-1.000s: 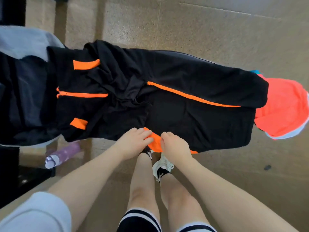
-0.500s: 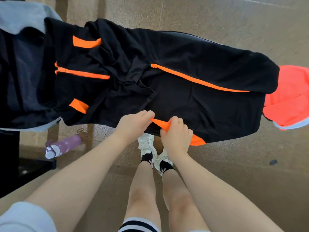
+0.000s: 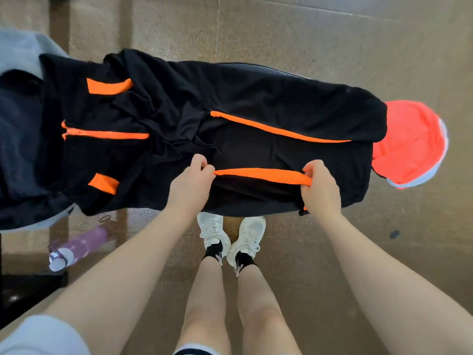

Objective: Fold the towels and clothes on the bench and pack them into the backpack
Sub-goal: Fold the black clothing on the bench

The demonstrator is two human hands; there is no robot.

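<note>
Clothes (image 3: 256, 103) in black with orange trim lie spread along the bench (image 3: 281, 212). Left hand (image 3: 190, 185) and right hand (image 3: 320, 187) each pinch an end of the near orange band (image 3: 261, 175), pulled taut (probably to straighten that edge for folding).

The black clothes (image 3: 256, 98) cover the bench from end to end, hiding its top, and both hands, the left hand (image 3: 190, 183) and the right hand (image 3: 320, 187), pinch the ends of an orange stripe (image 3: 261, 175) along the near edge. The bench's right end is crowded by an orange-red garment (image 3: 409, 142), its left end by a dark bag (image 3: 20, 139) with grey cloth. Open floor (image 3: 307, 34) lies beyond the bench and at the near right, while a purple bottle (image 3: 76, 247) lies on the floor at the near left.
</note>
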